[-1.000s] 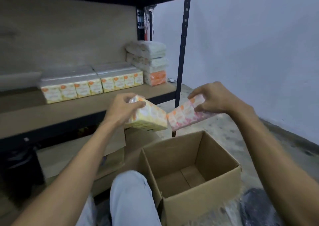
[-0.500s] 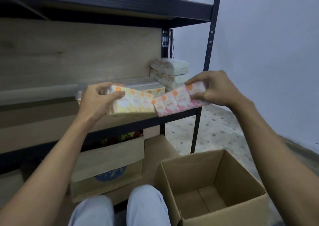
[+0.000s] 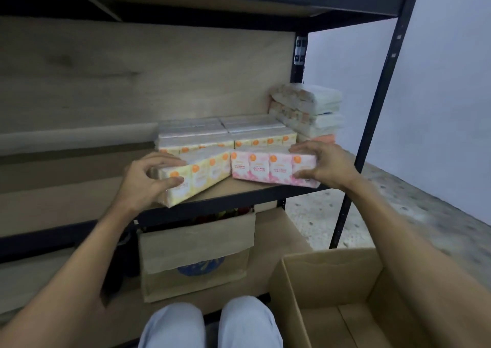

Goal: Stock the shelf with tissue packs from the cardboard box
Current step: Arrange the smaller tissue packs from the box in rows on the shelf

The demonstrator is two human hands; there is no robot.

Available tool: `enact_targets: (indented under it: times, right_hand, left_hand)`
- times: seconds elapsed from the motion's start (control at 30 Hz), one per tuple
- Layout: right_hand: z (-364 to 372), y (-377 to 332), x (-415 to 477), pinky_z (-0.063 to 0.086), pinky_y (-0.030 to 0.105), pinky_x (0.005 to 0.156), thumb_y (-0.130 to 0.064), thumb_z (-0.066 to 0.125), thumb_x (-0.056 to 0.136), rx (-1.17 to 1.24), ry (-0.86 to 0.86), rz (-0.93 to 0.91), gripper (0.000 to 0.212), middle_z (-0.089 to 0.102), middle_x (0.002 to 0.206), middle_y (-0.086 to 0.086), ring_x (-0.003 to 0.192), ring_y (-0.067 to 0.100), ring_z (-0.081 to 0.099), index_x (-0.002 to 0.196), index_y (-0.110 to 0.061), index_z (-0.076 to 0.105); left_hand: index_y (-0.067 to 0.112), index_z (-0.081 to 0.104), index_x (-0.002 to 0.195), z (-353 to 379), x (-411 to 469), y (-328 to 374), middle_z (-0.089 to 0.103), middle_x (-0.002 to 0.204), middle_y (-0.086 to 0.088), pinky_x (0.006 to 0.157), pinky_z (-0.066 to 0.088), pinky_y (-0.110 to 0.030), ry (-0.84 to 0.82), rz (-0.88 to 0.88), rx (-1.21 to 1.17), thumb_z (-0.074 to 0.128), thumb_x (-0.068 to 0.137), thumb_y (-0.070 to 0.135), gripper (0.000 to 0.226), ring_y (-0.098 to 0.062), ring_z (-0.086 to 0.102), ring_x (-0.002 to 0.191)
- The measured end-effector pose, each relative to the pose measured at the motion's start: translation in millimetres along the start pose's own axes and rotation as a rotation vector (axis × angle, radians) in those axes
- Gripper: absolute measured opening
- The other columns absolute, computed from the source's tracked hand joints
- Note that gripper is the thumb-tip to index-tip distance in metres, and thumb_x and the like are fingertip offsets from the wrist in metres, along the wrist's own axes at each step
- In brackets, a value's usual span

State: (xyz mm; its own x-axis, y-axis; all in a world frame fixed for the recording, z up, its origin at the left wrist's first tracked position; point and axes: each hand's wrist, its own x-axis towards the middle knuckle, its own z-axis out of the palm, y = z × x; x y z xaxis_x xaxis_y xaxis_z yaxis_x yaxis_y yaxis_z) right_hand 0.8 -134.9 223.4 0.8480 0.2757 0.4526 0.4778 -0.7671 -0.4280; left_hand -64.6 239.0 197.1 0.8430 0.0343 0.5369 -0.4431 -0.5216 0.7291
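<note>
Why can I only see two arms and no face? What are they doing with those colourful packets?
The camera sits on the person's head and looks down, so you see only arms and knees. The left hand holds a yellow tissue pack, the right hand a pink tissue pack. Both are at the front of the wooden shelf, before other packs lined up behind. The open cardboard box stands low on the right.
</note>
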Motion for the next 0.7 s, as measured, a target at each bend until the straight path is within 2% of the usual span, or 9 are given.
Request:
enact_targets:
  times: [0.1, 0.17, 0.27, 0.33, 0.4, 0.47, 0.57, 0.7]
  right_hand:
    - [16.5, 7.9, 9.7, 0.036, 0.023, 0.090, -0.020, 0.085, 0.066, 0.007, -0.063, 0.024, 0.066, 0.054, 0.135, -0.007, 0.122, 0.012, 0.048, 0.124, -0.033, 0.058]
    - [24.9, 14.0, 13.3, 0.031, 0.023, 0.097, -0.020, 0.084, 0.068, -0.015, -0.094, 0.007, 0.065, 0.053, 0.138, -0.008, 0.128, 0.013, 0.044, 0.126, -0.031, 0.058]
    - [29.1, 19.1, 19.5, 0.030, 0.024, 0.099, -0.020, 0.082, 0.070, -0.091, -0.110, -0.019, 0.062, 0.053, 0.138, -0.008, 0.130, 0.013, 0.043, 0.126, -0.029, 0.058]
    - [28.4, 16.2, 24.5, 0.034, 0.024, 0.096, -0.021, 0.082, 0.068, -0.136, -0.114, -0.010, 0.062, 0.055, 0.135, -0.008, 0.125, 0.013, 0.047, 0.125, -0.030, 0.058]
    - [28.2, 9.0, 32.0, 0.040, 0.031, 0.098, -0.029, 0.082, 0.067, -0.177, -0.105, -0.013, 0.060, 0.057, 0.133, -0.010, 0.121, 0.013, 0.050, 0.122, -0.034, 0.058]
    - [32.7, -2.5, 39.8, 0.038, 0.044, 0.104, -0.041, 0.078, 0.069, -0.202, -0.077, -0.041, 0.057, 0.056, 0.133, -0.011, 0.124, 0.015, 0.048, 0.121, -0.037, 0.057]
    - [51.3, -23.7, 50.3, 0.033, 0.050, 0.107, -0.051, 0.070, 0.075, -0.213, -0.029, -0.062, 0.056, 0.053, 0.137, -0.008, 0.129, 0.017, 0.043, 0.126, -0.036, 0.054]
    - [79.1, -43.5, 57.5, 0.019, 0.058, 0.112, -0.057, 0.061, 0.081, -0.315, -0.081, 0.013, 0.067, 0.033, 0.152, -0.002, 0.141, 0.022, 0.025, 0.140, -0.034, 0.039]
  left_hand:
    - [0.022, 0.075, 0.095, -4.0, 4.6, -15.0, 0.068, 0.109, 0.005, 0.105, 0.041, -0.038, -0.010, -0.026, 0.037, 0.083, 0.065, 0.003, 0.036, -0.010, 0.058, 0.112]
    - [0.021, 0.075, 0.096, -5.8, 5.4, -19.5, 0.068, 0.109, 0.007, 0.105, 0.041, -0.036, -0.018, -0.047, 0.048, 0.082, 0.066, 0.001, 0.037, -0.006, 0.058, 0.111]
    - [0.022, 0.074, 0.097, -8.1, 6.6, -24.6, 0.067, 0.111, 0.007, 0.107, 0.040, -0.035, -0.020, -0.050, 0.065, 0.081, 0.067, 0.000, 0.038, -0.002, 0.057, 0.111]
    - [0.028, 0.073, 0.098, -10.0, 8.9, -27.4, 0.065, 0.113, 0.014, 0.109, 0.036, -0.040, -0.029, -0.054, 0.131, 0.082, 0.067, 0.003, 0.042, -0.004, 0.053, 0.117]
    - [0.036, 0.071, 0.101, -9.0, 12.5, -24.6, 0.060, 0.116, 0.022, 0.110, 0.031, -0.042, -0.052, -0.059, 0.234, 0.082, 0.067, 0.009, 0.044, -0.008, 0.046, 0.123]
    - [0.039, 0.068, 0.103, -2.9, 18.1, -13.4, 0.057, 0.119, 0.020, 0.109, 0.030, -0.039, -0.054, -0.036, 0.315, 0.080, 0.071, 0.019, 0.040, -0.010, 0.045, 0.123]
    - [0.039, 0.062, 0.116, 16.6, 30.0, 9.3, 0.055, 0.128, 0.013, 0.106, 0.035, -0.039, -0.031, 0.009, 0.453, 0.074, 0.077, 0.035, 0.041, -0.014, 0.046, 0.123]
    - [0.035, 0.050, 0.134, 48.7, 44.5, 17.3, 0.048, 0.141, 0.006, 0.104, 0.033, -0.037, -0.035, -0.043, 0.583, 0.064, 0.082, 0.046, 0.055, -0.018, 0.042, 0.130]
